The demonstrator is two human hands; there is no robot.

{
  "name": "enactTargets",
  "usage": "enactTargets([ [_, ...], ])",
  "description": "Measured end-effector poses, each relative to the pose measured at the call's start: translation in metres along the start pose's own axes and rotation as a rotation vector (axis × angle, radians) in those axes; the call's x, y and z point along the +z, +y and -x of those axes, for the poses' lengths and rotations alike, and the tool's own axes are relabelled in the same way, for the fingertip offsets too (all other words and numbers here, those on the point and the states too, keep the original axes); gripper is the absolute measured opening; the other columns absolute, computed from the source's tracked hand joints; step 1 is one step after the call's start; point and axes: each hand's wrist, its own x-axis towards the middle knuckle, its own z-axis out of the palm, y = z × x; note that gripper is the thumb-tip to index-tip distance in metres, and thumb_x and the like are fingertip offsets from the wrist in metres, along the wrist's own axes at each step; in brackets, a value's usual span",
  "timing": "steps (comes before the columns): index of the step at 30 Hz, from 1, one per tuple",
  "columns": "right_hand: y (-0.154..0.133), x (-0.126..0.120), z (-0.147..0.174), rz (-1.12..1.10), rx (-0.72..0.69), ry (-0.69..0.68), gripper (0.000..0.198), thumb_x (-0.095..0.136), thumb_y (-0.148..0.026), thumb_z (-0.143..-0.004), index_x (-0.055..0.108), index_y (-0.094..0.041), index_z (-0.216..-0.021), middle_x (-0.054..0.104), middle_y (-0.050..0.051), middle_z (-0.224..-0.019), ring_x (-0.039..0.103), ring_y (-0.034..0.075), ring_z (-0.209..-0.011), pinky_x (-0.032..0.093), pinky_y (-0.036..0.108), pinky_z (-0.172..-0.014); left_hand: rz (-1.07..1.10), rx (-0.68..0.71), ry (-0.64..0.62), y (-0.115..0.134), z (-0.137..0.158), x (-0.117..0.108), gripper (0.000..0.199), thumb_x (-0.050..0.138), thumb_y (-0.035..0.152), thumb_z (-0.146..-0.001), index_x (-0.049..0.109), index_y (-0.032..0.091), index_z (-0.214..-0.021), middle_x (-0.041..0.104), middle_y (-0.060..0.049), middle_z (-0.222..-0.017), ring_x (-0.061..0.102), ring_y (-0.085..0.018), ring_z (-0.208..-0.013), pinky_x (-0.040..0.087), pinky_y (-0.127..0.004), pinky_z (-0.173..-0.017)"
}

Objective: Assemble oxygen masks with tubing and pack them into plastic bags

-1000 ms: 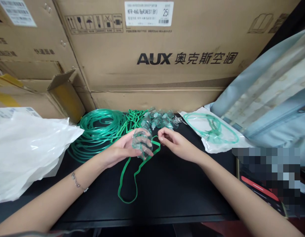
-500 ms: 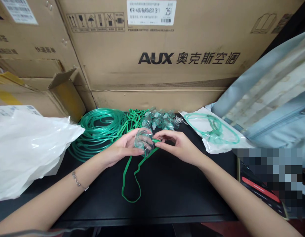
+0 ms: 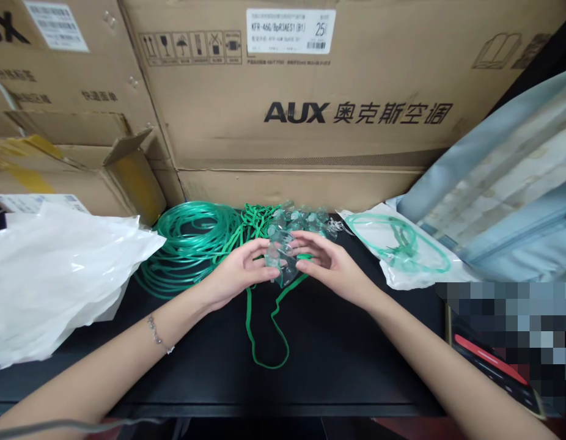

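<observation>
Between my two hands is a clear, green-tinted oxygen mask (image 3: 288,267), held above the dark tabletop. My left hand (image 3: 244,272) is closed on its left side, thumb in front and fingers behind. My right hand (image 3: 326,263) has its curved fingers and thumb at the mask's right edge, where a bit of green strap shows by the fingertips. From the mask a green elastic strap (image 3: 285,342) hangs in a long loop that rests on the table. Just behind my hands lie a pile of more clear masks (image 3: 301,217) and a heap of green straps (image 3: 255,217).
Coiled green tubing (image 3: 191,226) lies at the back left, near a stack of white plastic bags (image 3: 67,275). A bagged mask set with tubing (image 3: 402,247) is at the right. Behind stand large cardboard boxes (image 3: 310,146). A phone (image 3: 494,357) lies at the front right.
My right thumb and fingertips have gone from pinching the strap end to spreading around the mask's right side. The mask has turned slightly, and the view has shifted a little.
</observation>
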Motion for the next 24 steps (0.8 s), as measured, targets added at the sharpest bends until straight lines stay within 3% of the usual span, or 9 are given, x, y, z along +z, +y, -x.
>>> enactTargets([
  [4, 0.000, 0.007, 0.000, -0.083, 0.137, -0.051, 0.043, 0.056, -0.030, -0.078, 0.052, -0.026, -0.120, 0.061, 0.004, -0.108, 0.063, 0.016, -0.079, 0.056, 0.030, -0.060, -0.268, 0.076, 0.037, 0.001, 0.000, 0.001, 0.043, 0.070, 0.018, -0.066, 0.049, 0.019, -0.104, 0.056, -0.006, -0.103, 0.054, -0.018, -0.098, 0.043, -0.033, -0.084],
  [6, -0.002, 0.008, 0.000, -0.059, 0.197, -0.017, 0.041, 0.054, -0.030, -0.079, 0.053, -0.027, -0.120, 0.063, 0.004, -0.105, 0.062, 0.013, -0.063, 0.054, 0.026, -0.046, -0.550, 0.176, 0.151, 0.009, 0.003, -0.002, 0.043, 0.068, 0.026, -0.068, 0.049, 0.019, -0.106, 0.057, -0.006, -0.101, 0.054, -0.020, -0.097, 0.045, -0.032, -0.078],
  [9, -0.004, 0.006, 0.001, -0.032, 0.261, 0.052, 0.041, 0.055, -0.028, -0.078, 0.055, -0.025, -0.119, 0.065, 0.005, -0.104, 0.060, 0.011, -0.054, 0.048, 0.021, -0.036, -1.044, 0.310, 0.270, 0.023, 0.008, -0.009, 0.022, 0.057, 0.033, -0.077, 0.056, 0.019, -0.094, 0.060, -0.004, -0.087, 0.055, -0.018, -0.082, 0.042, -0.028, -0.066],
  [12, -0.004, 0.004, 0.001, -0.019, 0.314, 0.108, 0.040, 0.054, -0.028, -0.078, 0.057, -0.020, -0.116, 0.066, 0.008, -0.103, 0.063, 0.015, -0.061, 0.046, 0.019, -0.033, -1.379, 0.244, 0.098, 0.030, 0.011, -0.015, 0.012, 0.054, 0.029, -0.079, 0.061, 0.020, -0.077, 0.061, -0.001, -0.076, 0.055, -0.015, -0.069, 0.039, -0.025, -0.060],
  [16, -0.003, 0.004, 0.001, 0.002, 0.338, 0.138, 0.045, 0.052, -0.030, -0.078, 0.054, -0.017, -0.121, 0.066, 0.010, -0.101, 0.063, 0.016, -0.061, 0.045, 0.019, -0.031, -1.597, 0.148, -0.151, 0.022, 0.013, -0.016, 0.016, 0.049, 0.013, -0.079, 0.062, 0.020, -0.083, 0.063, -0.003, -0.087, 0.058, -0.019, -0.083, 0.041, -0.025, -0.065],
  [20, -0.002, 0.003, 0.001, 0.023, 0.288, 0.152, 0.041, 0.050, -0.032, -0.080, 0.056, -0.020, -0.118, 0.067, 0.006, -0.089, 0.050, 0.007, -0.044, 0.041, 0.018, -0.030, -1.654, 0.096, -0.209, 0.016, 0.014, -0.015, 0.026, 0.044, 0.006, -0.077, 0.062, 0.019, -0.090, 0.061, -0.004, -0.094, 0.060, -0.019, -0.084, 0.042, -0.027, -0.066],
  [24, -0.005, 0.004, 0.001, -0.201, 0.341, 0.103, 0.035, 0.046, -0.029, -0.081, 0.055, -0.021, -0.115, 0.064, 0.006, -0.082, 0.061, 0.014, -0.064, 0.037, 0.014, -0.028, -1.642, 0.111, -0.246, 0.015, 0.014, -0.017, 0.022, 0.045, 0.009, -0.079, 0.063, 0.020, -0.086, 0.062, -0.003, -0.089, 0.060, -0.018, -0.079, 0.042, -0.025, -0.063],
])
